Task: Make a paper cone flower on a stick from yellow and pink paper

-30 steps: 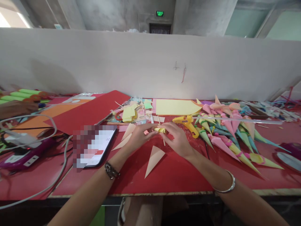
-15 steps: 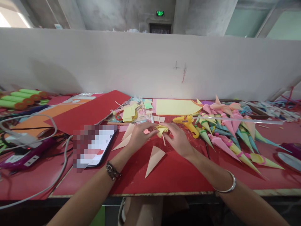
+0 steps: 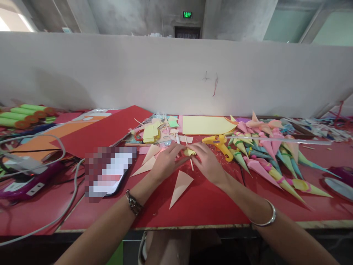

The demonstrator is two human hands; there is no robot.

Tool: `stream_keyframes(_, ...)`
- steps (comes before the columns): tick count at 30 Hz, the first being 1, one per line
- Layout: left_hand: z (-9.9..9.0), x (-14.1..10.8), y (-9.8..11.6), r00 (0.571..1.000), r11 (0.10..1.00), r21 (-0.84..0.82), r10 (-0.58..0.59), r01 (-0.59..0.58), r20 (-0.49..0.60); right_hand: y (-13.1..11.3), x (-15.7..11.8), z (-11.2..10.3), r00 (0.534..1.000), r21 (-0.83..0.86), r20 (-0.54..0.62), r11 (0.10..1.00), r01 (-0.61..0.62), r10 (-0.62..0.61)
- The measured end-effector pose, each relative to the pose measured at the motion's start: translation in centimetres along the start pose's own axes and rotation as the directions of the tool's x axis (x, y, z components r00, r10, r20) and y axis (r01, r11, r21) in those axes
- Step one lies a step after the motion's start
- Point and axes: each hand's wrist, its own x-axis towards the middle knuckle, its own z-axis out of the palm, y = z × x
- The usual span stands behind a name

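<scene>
Between my two hands is a small piece of yellow paper [image 3: 190, 152], bunched and partly covered by the fingers. My left hand [image 3: 168, 159] pinches it from the left, and my right hand [image 3: 207, 162] closes on it from the right. Just below the fingertips a thin pale strip [image 3: 192, 164] shows. A peach paper triangle [image 3: 180, 187] lies on the red table nearer to me. More peach paper pieces [image 3: 146, 165] lie left of my left hand. The yellow glue gun [image 3: 220, 144] rests beyond my right hand.
Several pastel paper cones [image 3: 264, 167] are heaped at the right. A phone [image 3: 111, 173] with a blurred screen lies at left, near a purple power strip [image 3: 33, 182] and white cable [image 3: 73, 198]. Paper scraps [image 3: 154, 130] and yellow sheets [image 3: 206, 125] sit toward the white partition [image 3: 138, 73].
My left fingers have shifted slightly to the right around the yellow paper, which now looks more gathered and more covered. Other things stay where they were.
</scene>
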Motion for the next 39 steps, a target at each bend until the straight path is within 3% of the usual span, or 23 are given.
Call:
stream_keyframes(7,-0.2,0.1,0.1,1.000,0.997,0.078,-0.007,0.007,-0.004,-0.3,-0.1,0.1,1.000,0.083,0.010,0.997,0.008,-0.009)
stream_keyframes(13,-0.3,0.2,0.2,0.999,0.994,0.107,0.037,-0.037,0.000,-0.5,-0.1,0.0,0.992,0.170,-0.069,0.981,-0.092,0.105)
stream_keyframes(24,-0.1,0.3,0.0,0.964,0.971,0.184,0.186,-0.151,-0.192,-0.6,0.1,0.2,0.960,0.456,-0.078,0.866,-0.205,0.269)
stream_keyframes(32,-0.1,0.3,0.1,0.925,0.965,0.112,0.261,-0.239,-0.276,-1.0,0.3,0.1,0.926,0.629,-0.055,0.733,-0.259,0.375)
stream_keyframes(39,-0.1,0.6,0.4,0.925,0.966,-0.065,0.221,-0.252,-0.308,-0.9,0.4,0.0,0.892,0.698,0.002,0.638,-0.325,0.452)
